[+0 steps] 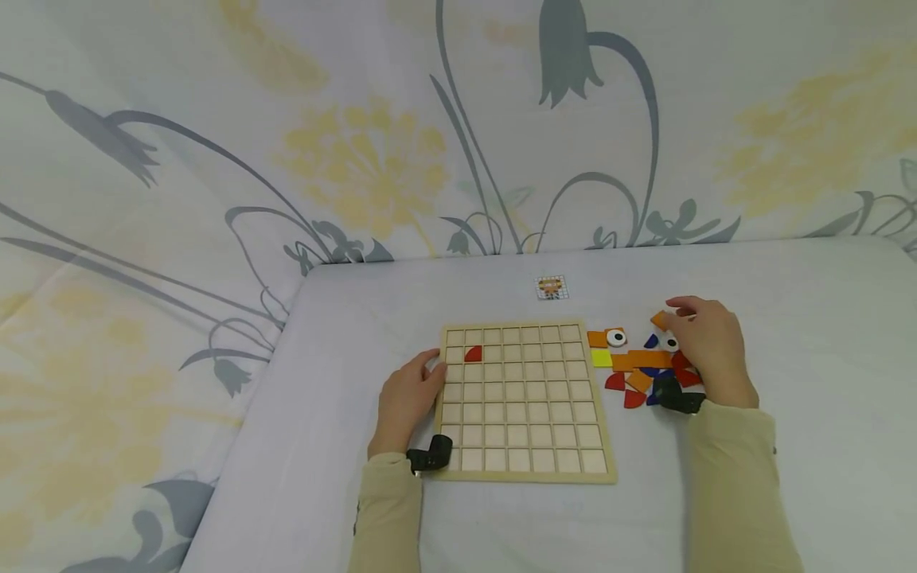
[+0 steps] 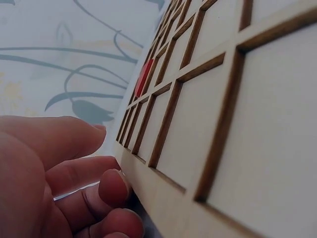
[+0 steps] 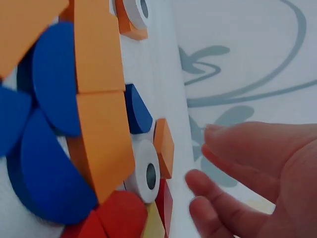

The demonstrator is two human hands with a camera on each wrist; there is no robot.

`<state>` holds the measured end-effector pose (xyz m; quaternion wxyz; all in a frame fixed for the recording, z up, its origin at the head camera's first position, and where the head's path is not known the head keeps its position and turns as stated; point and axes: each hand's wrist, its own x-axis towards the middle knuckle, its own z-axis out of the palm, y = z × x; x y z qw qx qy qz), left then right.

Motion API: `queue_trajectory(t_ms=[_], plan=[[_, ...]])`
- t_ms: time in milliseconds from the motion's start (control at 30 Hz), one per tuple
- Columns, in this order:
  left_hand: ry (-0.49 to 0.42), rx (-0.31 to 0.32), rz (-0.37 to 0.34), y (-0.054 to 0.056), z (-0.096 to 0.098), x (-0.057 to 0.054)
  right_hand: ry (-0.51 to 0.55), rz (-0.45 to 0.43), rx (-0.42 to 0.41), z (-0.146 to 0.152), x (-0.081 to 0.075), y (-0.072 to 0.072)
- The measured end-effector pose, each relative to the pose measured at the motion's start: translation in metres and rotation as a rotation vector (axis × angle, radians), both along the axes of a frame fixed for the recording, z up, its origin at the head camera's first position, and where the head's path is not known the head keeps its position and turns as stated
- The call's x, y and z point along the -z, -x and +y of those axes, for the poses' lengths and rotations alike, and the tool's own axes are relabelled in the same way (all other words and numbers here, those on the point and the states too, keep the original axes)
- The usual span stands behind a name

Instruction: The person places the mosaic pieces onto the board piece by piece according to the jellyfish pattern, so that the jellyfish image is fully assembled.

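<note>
A wooden grid board (image 1: 526,481) lies on the table with a red quarter-circle piece (image 1: 474,354) in one upper-left cell. Beside the board's left edge is my left hand (image 1: 410,398); in the left wrist view its loosely bent fingers (image 2: 115,188) meet the wooden rim, while the thumb stays off it. Over the far side of a pile of pieces, my right hand (image 1: 711,346) hovers with thumb and fingers spread. Near its fingertips is an orange piece (image 1: 659,321), and the right wrist view shows a gap between fingers and pieces. A white eye disc (image 3: 147,171) lies close by.
Right of the board are orange rectangles (image 1: 648,359), a yellow square (image 1: 602,358), blue pieces (image 3: 52,171), red pieces (image 1: 634,399) and another eye disc (image 1: 616,337). A small pattern card (image 1: 552,287) lies behind the board. Floral cloth (image 1: 401,159) hangs behind the table.
</note>
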<state>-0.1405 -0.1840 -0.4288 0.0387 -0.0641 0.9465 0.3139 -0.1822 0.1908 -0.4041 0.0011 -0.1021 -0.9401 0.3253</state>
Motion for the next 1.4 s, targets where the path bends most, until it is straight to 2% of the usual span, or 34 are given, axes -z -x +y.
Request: queue_trajectory(t_ms=[167, 467, 833, 967, 1133, 1233, 1400], plan=[[0.002, -0.009, 0.011, -0.001, 0.0, 0.001, -0.043, -0.068, -0.024, 0.005, 0.008, 0.004], [-0.012, -0.01, 0.012, -0.001, 0.001, 0.001, -0.075, -0.117, -0.048, 0.007, 0.016, 0.012], [-0.008, -0.013, 0.004, 0.0, 0.0, 0.001, 0.071, -0.042, 0.024, 0.003, 0.009, 0.007], [-0.006, -0.009, 0.001, 0.001, 0.001, 0.0, 0.132, -0.01, 0.018, -0.003, 0.003, 0.007], [-0.003, 0.011, 0.001, 0.001, 0.001, -0.001, 0.141, 0.033, -0.04, -0.021, -0.002, 0.01], [0.018, 0.017, 0.002, 0.0, 0.0, -0.002, 0.163, 0.037, -0.122, -0.037, -0.003, 0.013], [0.028, 0.032, 0.011, -0.001, -0.001, -0.001, 0.235, -0.014, -0.276, -0.063, -0.001, 0.015]])
